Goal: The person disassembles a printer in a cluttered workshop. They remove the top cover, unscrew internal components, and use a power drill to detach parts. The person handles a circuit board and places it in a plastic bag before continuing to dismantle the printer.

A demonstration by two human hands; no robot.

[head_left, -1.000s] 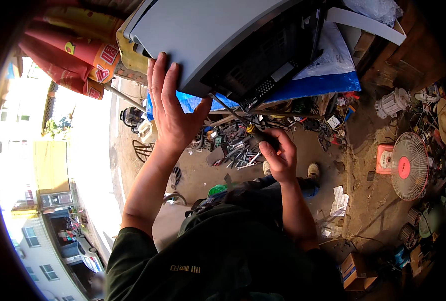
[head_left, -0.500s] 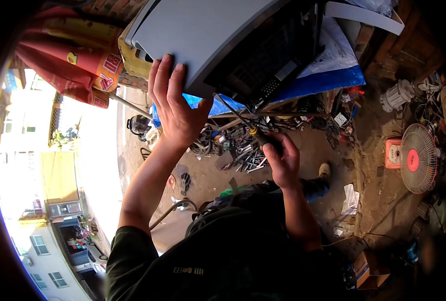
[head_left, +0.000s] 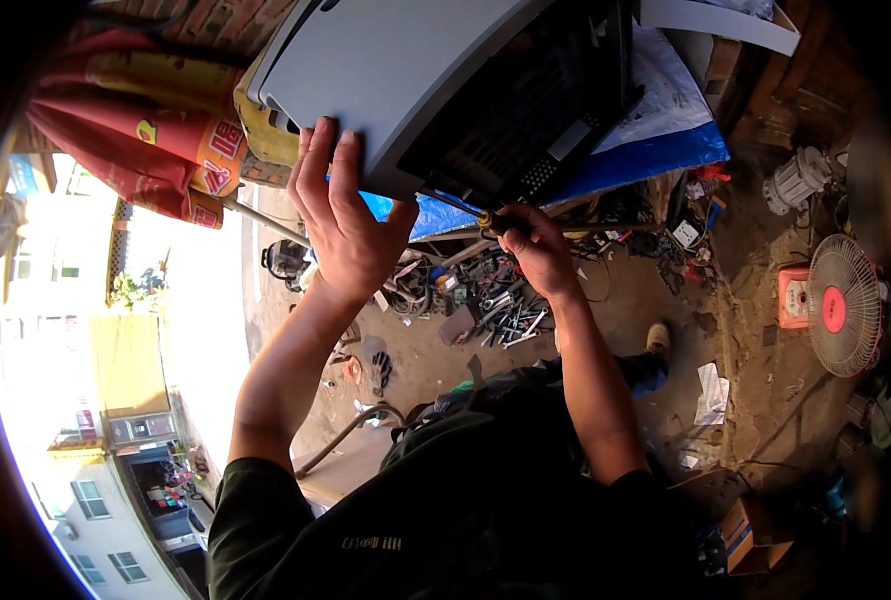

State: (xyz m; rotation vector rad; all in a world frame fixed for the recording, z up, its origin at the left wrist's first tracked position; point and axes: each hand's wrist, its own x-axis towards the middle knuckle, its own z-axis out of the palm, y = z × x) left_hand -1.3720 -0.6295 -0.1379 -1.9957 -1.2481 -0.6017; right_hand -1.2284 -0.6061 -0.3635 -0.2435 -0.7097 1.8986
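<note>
A large grey appliance (head_left: 395, 75) has a dark front with a small display and a keypad. It sits tilted at the top of the head view. My left hand (head_left: 350, 225) lies against its near left corner, fingers stretched along the grey casing and thumb at the lower edge. In my right hand (head_left: 540, 250) is a screwdriver (head_left: 485, 218) with a dark handle and a yellow collar. Its shaft points up and left to the appliance's lower edge, close to my left thumb. The casing's edge makes the exact contact of the tip hard to see.
Blue sheeting (head_left: 655, 160) lies under the appliance. Wrenches and other metal tools (head_left: 510, 315) are heaped on the ground below, near a dark glove (head_left: 380, 370). To the right stand a pink fan (head_left: 835, 308) and a motor-like metal part (head_left: 797, 180). A red cloth (head_left: 135, 130) hangs at left.
My right hand has moved up and left with the screwdriver, nearer the appliance, and its shaft lies flatter. My left hand stays on the corner. The whole view has shifted slightly.
</note>
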